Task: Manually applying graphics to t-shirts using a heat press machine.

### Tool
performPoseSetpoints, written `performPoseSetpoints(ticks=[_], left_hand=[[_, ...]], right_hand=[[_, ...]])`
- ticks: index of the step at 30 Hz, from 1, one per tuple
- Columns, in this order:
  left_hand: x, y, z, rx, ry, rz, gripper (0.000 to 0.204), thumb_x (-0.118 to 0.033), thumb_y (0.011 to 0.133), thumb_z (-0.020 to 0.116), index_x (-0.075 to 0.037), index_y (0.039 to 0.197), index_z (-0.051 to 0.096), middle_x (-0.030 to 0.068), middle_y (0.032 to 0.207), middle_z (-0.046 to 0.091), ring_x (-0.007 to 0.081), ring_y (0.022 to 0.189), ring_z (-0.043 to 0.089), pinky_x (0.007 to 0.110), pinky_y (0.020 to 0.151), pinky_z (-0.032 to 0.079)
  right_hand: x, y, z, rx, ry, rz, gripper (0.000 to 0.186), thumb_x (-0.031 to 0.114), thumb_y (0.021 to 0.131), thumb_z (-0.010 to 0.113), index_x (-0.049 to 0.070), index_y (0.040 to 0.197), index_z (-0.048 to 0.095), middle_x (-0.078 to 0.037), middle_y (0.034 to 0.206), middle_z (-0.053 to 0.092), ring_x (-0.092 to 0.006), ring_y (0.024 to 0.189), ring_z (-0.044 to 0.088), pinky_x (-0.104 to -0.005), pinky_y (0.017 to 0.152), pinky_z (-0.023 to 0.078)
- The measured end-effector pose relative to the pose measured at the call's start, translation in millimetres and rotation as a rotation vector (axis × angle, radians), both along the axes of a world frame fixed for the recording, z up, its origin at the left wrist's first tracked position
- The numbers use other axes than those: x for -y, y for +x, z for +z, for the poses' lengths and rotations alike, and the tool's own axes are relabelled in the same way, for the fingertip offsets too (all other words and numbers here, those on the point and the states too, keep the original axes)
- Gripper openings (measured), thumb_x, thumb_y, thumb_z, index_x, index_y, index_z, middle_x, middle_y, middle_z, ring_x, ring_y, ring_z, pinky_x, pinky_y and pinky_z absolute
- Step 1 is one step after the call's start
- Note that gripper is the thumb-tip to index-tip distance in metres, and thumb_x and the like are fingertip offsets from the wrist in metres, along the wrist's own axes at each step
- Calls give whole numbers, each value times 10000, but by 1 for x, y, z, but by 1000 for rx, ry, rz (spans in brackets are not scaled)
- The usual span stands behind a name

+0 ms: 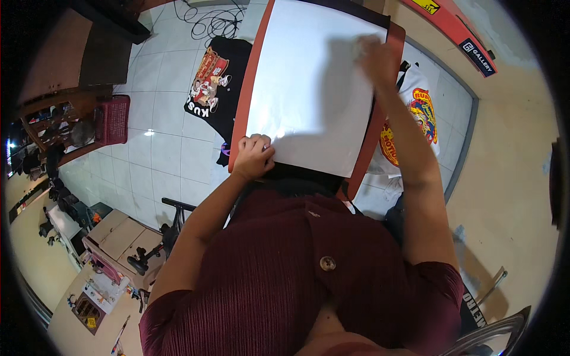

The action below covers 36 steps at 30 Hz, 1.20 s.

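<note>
A large white sheet [312, 83] lies over an orange-red pad [244, 89] with a black layer showing at its far and right edges. My left hand [254, 155] pinches the sheet's near left corner. My right hand [375, 56] reaches far out and rests on the sheet's far right corner; it is blurred. My forearms and dark red buttoned shirt fill the lower middle of the view.
A black printed T-shirt [215, 83] lies on the white tiled floor [160, 148] to the left of the pad, a white printed T-shirt [418, 115] to the right. Black cables [214, 21] coil at the far end. A red crate [113, 118] and cluttered shelves stand at left.
</note>
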<state>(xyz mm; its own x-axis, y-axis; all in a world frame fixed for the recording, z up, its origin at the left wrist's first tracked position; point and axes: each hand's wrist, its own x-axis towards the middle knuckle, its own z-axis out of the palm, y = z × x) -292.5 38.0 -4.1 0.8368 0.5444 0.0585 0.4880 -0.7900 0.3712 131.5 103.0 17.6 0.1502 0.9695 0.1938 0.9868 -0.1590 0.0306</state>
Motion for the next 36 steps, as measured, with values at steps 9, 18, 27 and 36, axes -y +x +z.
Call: performPoseSetpoints(ticks=[9, 18, 27, 36], left_hand=[[-4, 3, 0, -16, -42, -5, 186, -198, 666, 666, -127, 828, 609, 53, 1019, 490, 270, 1050, 464, 451, 852, 337], [-6, 3, -3, -18, -36, -28, 171, -192, 667, 655, -125, 814, 601, 52, 1033, 502, 266, 1037, 475, 453, 849, 340], [-5, 2, -4, 24, -49, -5, 174, -208, 669, 652, -147, 814, 579, 41, 1005, 505, 249, 1027, 491, 457, 842, 350], [-6, -2, -2, 82, -50, -19, 162, -168, 680, 660, -123, 820, 591, 52, 1024, 498, 240, 1038, 479, 436, 845, 348]], right_hand=[[-33, 12, 9, -62, 161, -86, 426, 281, 700, 752, 185, 1078, 583, -134, 1116, 587, -320, 1019, 571, -458, 752, 511], [-81, -35, 7, -202, 264, -119, 419, 164, 666, 756, 201, 1056, 608, -122, 1091, 574, -363, 963, 563, -449, 746, 541], [-55, -109, 28, -186, -51, 100, 511, 115, 677, 772, 209, 1143, 583, -131, 1225, 514, -358, 1052, 529, -439, 819, 530], [-145, -103, 25, -221, -3, -33, 521, 157, 703, 752, 254, 1179, 565, -111, 1250, 497, -363, 1103, 511, -477, 884, 501]])
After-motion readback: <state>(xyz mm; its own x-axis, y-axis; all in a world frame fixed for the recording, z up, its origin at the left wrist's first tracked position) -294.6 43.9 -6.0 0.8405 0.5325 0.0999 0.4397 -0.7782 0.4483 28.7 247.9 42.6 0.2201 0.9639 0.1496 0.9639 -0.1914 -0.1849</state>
